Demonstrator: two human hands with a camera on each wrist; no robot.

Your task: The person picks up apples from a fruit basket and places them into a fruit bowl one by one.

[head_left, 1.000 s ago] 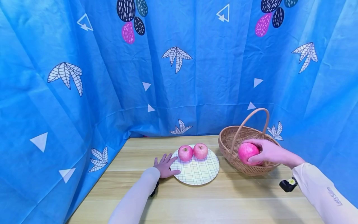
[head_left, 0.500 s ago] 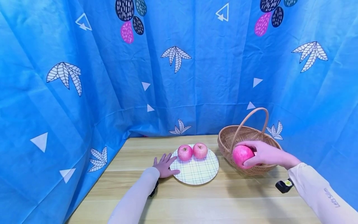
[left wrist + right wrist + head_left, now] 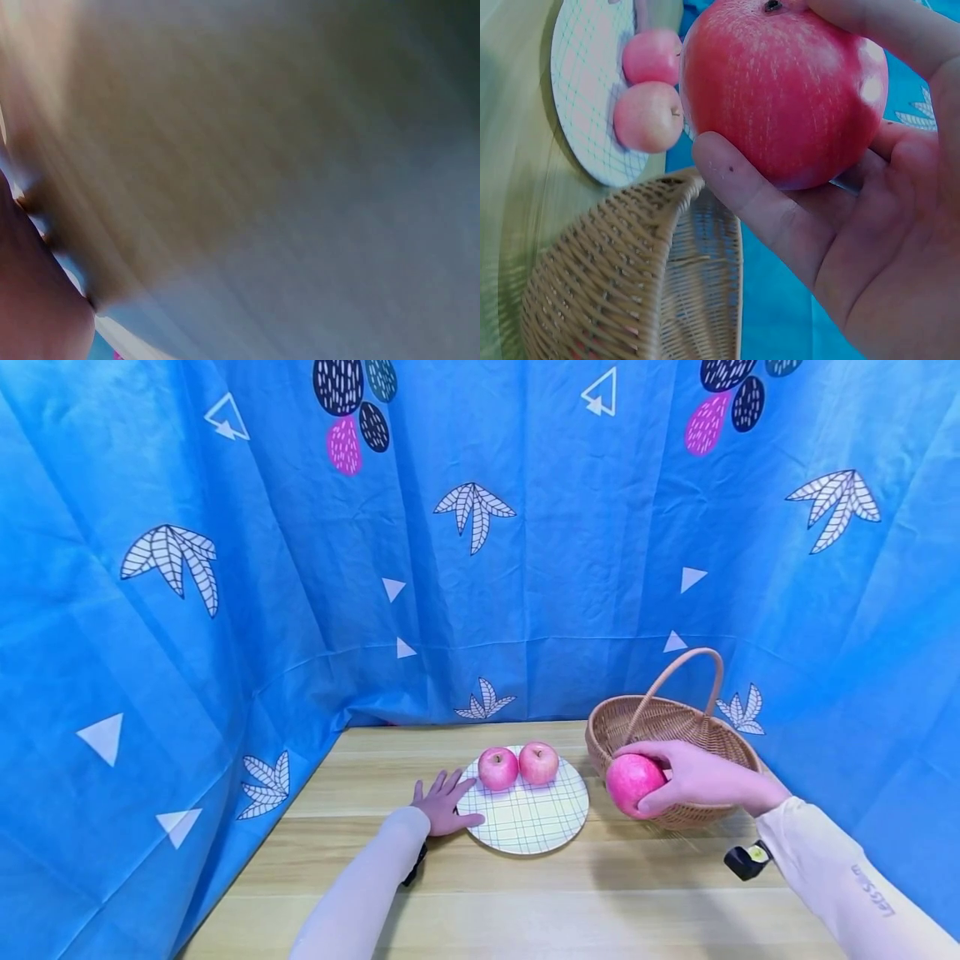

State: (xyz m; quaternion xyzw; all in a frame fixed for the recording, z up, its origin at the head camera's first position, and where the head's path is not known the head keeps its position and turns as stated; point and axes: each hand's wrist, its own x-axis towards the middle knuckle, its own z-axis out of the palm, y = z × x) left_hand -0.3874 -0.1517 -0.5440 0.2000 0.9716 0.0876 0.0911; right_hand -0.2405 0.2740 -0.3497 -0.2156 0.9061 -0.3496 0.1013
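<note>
My right hand [image 3: 693, 777] grips a red apple [image 3: 632, 787] between thumb and fingers, in front of the basket's left side. In the right wrist view that apple [image 3: 787, 90] fills the upper middle, its dark stem end at the top. My left hand [image 3: 444, 806] lies with fingers spread at the left rim of a round white plate [image 3: 532, 827] with a thin checked pattern. Two paler pink apples, a left apple [image 3: 498, 769] and a right apple [image 3: 538, 763], sit side by side toward the plate's back. The left wrist view shows only blurred wood and a bit of skin.
A brown wicker basket [image 3: 611, 735] with a tall arched handle [image 3: 717, 681] stands at the table's right, tilted in the right wrist view. Reddish patches show through its weave there. A blue patterned curtain [image 3: 525, 610] hangs behind the wooden table [image 3: 480, 910].
My right hand has carried the red apple from over the basket leftward to the basket's near left side, toward the plate. My left hand and the plate have stayed in place.
</note>
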